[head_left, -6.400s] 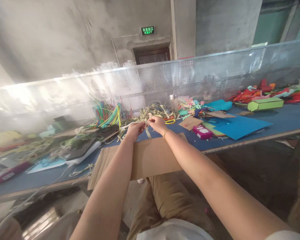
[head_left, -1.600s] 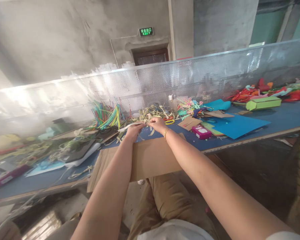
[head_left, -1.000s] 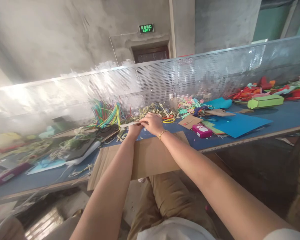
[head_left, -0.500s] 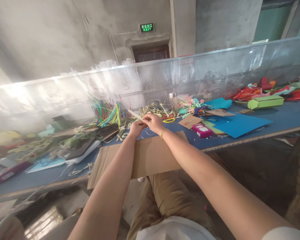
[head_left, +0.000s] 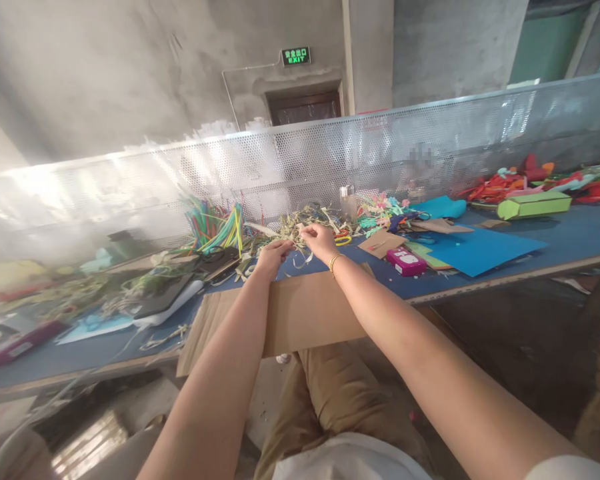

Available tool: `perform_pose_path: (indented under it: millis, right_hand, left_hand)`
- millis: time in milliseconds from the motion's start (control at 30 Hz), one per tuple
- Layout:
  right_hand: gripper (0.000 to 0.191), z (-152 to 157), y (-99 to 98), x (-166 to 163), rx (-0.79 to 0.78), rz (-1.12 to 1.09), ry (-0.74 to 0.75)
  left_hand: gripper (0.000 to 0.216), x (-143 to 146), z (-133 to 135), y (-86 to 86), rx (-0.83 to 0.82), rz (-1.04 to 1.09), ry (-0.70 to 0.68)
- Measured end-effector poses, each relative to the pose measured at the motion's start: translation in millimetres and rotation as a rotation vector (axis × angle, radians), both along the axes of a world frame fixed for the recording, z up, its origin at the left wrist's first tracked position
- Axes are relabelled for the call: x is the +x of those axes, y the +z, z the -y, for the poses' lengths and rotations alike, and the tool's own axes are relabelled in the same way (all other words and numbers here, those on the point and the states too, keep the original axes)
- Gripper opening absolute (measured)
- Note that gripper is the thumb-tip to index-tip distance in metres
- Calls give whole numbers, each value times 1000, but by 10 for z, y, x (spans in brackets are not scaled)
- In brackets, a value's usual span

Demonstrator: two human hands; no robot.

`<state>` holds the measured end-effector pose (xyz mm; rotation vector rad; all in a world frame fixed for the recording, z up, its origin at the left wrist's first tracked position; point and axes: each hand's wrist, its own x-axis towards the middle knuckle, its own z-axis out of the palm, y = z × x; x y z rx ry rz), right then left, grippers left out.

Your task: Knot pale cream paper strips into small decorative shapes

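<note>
Both arms reach out over the blue work table (head_left: 570, 240). My left hand (head_left: 273, 255) is curled, fingers pinched on a pale paper strip (head_left: 296, 259) that loops between the hands. My right hand (head_left: 321, 241), with a gold bracelet at the wrist, pinches the same strip's other end just above the table. Right behind the hands lies a heap of pale green and straw-coloured paper strips (head_left: 307, 219). A brown cardboard sheet (head_left: 300, 313) lies under my forearms and hangs over the table's front edge.
A bunch of coloured sticks (head_left: 217, 227) fans up at the left. A glass jar (head_left: 348, 201), a small magenta box (head_left: 405, 261), blue paper sheets (head_left: 480, 248), a green box (head_left: 533, 205) and red scraps lie to the right. A perforated metal screen (head_left: 430, 147) backs the table.
My hands have drawn slightly apart and the right hand has risen a little; the pale strip, earlier held straight out to the left, now droops in a loop between them.
</note>
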<state>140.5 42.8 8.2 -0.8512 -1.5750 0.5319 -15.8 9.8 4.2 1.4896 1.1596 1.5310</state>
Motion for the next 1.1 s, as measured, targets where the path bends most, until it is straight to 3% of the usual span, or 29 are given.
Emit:
perform_pose_path:
  millis: [133,433,600,767,1100]
  right_hand:
    - [10,10,-3,46,-18,68,-34]
    - [22,104,-8,-3,-43,231,130]
    - [23,155,-15,17,59,364,15]
    - [11,134,-13,16,39,385,-15]
    - [11,95,-3,39,-3,334,-68]
  left_hand:
    - [29,6,-9,22,-26,83,-8]
    - [29,22,19,64,-52,205,-32]
    - [27,20,44,78,-41,239,-27]
    - [24,27,67,66,-25,199,-10]
    - [21,49,98,60,29,11,-7]
